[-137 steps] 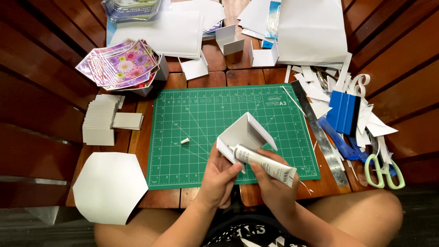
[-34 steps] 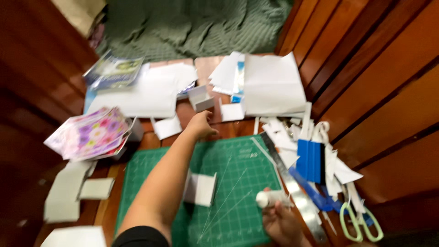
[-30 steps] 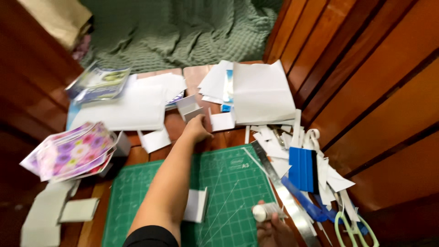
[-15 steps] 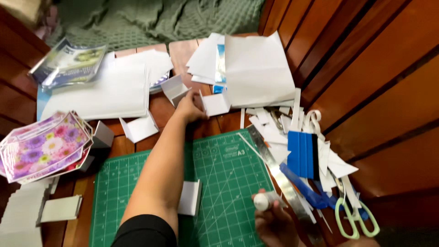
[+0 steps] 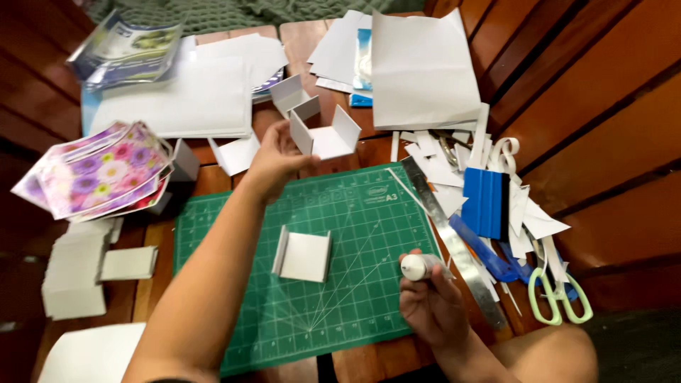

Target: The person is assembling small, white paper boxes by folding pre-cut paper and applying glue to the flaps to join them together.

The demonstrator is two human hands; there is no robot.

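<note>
Gleaming white folded-card tray (image 5: 328,135) in left hand (image 5: 275,160)

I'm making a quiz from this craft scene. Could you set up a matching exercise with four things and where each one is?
1. folded white card piece
2. glue tube
3. scissors
4. flower-print papers

a. far right on the table
b. in the right hand
c. in the left hand
d. left of the green cutting mat

Pairs: 1-c, 2-b, 3-a, 4-d
</note>
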